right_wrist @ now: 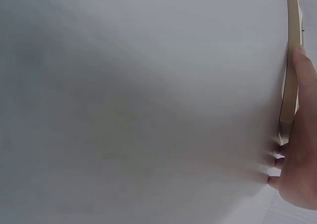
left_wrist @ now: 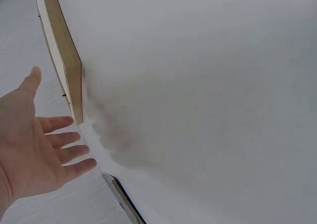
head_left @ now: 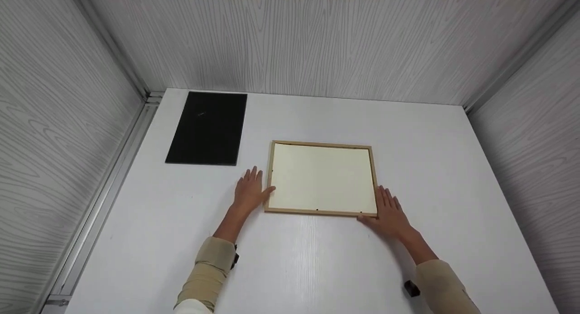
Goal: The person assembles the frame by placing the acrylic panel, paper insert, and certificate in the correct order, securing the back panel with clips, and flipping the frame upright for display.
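Note:
A wooden picture frame (head_left: pixel 321 213) lies on the white table with its cream backing board (head_left: pixel 322 178) facing up and small dark tabs along the inner edge. My left hand (head_left: pixel 248 194) is beside the frame's left side, fingers extended, with the thumb over that edge in the head view. In the left wrist view, the left palm and spread fingers (left_wrist: pixel 62 140) show near the frame's side. At the near right corner, my right hand (head_left: pixel 390 218) touches the frame, straight fingers along the right side and thumb against the front edge.
A flat black rectangular panel (head_left: pixel 208 128) lies at the back left of the table (head_left: pixel 312 259). Grey wood-grain walls (head_left: pixel 290 46) enclose the back and both sides, with a metal rail (head_left: pixel 108 182) along the left. A small black object (head_left: pixel 411 288) shows beside the right sleeve.

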`<state>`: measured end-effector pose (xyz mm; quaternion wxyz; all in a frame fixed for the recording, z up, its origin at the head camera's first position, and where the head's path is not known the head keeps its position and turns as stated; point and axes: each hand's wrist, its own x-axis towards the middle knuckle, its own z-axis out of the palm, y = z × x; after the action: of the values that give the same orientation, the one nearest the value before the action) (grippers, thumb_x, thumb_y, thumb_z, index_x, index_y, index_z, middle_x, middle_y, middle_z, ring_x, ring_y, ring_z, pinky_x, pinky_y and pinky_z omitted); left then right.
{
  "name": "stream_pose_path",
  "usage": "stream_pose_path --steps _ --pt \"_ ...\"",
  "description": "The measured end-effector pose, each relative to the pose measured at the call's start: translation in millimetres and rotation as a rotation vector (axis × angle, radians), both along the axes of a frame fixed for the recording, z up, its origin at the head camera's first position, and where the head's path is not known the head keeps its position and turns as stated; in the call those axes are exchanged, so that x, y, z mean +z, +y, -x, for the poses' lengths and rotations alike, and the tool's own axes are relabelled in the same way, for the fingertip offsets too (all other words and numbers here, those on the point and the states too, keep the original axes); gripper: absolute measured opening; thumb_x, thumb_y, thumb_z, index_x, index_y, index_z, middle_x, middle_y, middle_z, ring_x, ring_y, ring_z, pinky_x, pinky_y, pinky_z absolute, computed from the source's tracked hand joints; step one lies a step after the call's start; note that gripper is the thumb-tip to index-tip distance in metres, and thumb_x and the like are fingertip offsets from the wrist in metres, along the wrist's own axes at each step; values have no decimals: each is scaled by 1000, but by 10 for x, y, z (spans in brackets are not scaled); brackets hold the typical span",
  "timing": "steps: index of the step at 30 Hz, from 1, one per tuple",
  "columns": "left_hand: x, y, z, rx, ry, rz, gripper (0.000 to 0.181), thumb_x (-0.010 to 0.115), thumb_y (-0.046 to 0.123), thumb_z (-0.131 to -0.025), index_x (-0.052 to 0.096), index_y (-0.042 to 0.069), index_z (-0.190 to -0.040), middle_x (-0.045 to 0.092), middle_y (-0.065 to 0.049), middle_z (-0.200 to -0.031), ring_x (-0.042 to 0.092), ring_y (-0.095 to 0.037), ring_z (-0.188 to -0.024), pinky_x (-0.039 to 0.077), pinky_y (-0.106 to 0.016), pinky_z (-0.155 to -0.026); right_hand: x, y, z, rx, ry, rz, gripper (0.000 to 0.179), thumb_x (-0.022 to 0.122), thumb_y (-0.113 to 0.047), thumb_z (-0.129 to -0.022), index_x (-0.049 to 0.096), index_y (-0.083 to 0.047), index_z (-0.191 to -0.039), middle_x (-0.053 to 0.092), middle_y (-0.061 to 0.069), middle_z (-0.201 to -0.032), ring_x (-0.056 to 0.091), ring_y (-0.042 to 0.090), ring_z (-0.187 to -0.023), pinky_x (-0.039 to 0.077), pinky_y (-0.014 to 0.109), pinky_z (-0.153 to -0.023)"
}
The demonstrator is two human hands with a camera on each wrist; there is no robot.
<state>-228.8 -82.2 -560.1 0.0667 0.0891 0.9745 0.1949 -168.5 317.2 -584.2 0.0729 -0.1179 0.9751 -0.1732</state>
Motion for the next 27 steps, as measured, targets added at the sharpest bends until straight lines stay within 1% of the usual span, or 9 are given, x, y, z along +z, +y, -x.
stream_pose_path --steps 3,6,8,10,13,17,19,23,27 --pt "-13 -113 187 98 85 -2 62 55 35 -92 41 -10 -131 33 -27 -138 29 -40 -128 27 -47 -101 2 -1 -5 -3 0 -2 104 52 -63 -82 4 6 -144 4 23 -149 2 36 -136 4 50 -106" --pt "-42 -253 365 214 158 -33 59 57 29 -91 41 -12 -130 34 -29 -137 30 -42 -126 27 -47 -101 4 3 -6 -2 0 4 104 53 -62 -82 5 6 -144 4 23 -149 2 36 -136 4 51 -106" --pt "-71 -352 458 286 180 -43 59 57 28 -92 38 -10 -133 30 -30 -138 27 -43 -127 24 -47 -102 4 4 -11 -2 -1 4 104 53 -62 -82 4 6 -144 4 23 -149 2 36 -136 4 50 -106" --pt "-104 -453 529 331 182 -37 60 56 28 -92 34 -5 -137 25 -30 -141 22 -44 -129 21 -48 -104 7 1 -17 1 -1 7 104 53 -62 -82 4 6 -144 4 23 -149 2 36 -136 4 50 -106" --pt "-150 -579 586 317 123 4 60 52 31 -94 31 4 -143 15 -28 -145 12 -45 -131 14 -50 -105 8 -4 -23 0 7 3 104 53 -62 -82 5 6 -144 5 22 -149 3 35 -136 4 50 -106" --pt "-205 -689 601 237 45 46 55 47 31 -97 30 9 -144 11 -28 -146 9 -47 -131 12 -53 -105 -2 -13 -19 6 15 2 103 54 -60 -82 7 7 -144 6 24 -149 4 36 -135 5 51 -106" --pt "-217 -710 596 216 37 42 53 46 29 -97 32 7 -143 14 -30 -145 11 -49 -130 14 -53 -104 -4 -19 -22 5 18 0 103 55 -60 -82 7 7 -144 7 24 -149 5 37 -135 6 50 -106" --pt "-209 -692 557 211 52 9 49 48 27 -97 39 4 -139 21 -32 -142 17 -51 -128 19 -55 -102 -14 -14 -18 1 28 -12 103 55 -60 -81 8 7 -144 8 24 -148 6 37 -135 6 50 -106" --pt "-191 -646 436 213 73 14 48 52 27 -94 43 1 -133 30 -33 -135 23 -53 -124 23 -57 -99 -20 -4 -2 2 28 -16 104 55 -61 -81 7 7 -144 8 24 -149 6 37 -135 6 50 -106"
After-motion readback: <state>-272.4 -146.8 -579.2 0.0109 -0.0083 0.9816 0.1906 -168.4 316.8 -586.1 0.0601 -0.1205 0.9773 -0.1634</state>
